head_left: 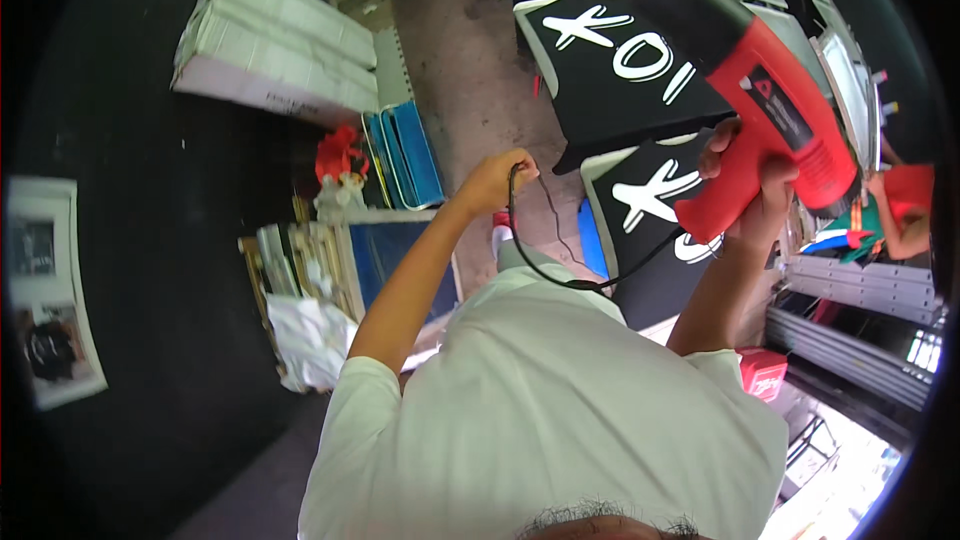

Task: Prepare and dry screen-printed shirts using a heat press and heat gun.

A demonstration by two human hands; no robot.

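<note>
My right hand point(766, 205) is wrapped round the handle of a red and black heat gun point(805, 90), raised at the right. Its metal nozzle points up and to the left, over black garments. A black power cord point(540, 266) hangs from the handle in a loop across my front. My left hand point(494, 182), fingers closed, grips the cord near the middle of the view. Below and left of the gun lie several black garments point(590, 85) with white printed lettering, stretched on flat boards in a row. The gun and my right hand partly cover them.
White cartons point(285, 40) are stacked at the upper left, beside blue framed panels point(408, 155). Boards and a crumpled white sheet point(310, 335) stand lower left. At the right edge another person's arm point(905, 230) shows near metal rails point(860, 290). A red box point(762, 372) is beside my right elbow.
</note>
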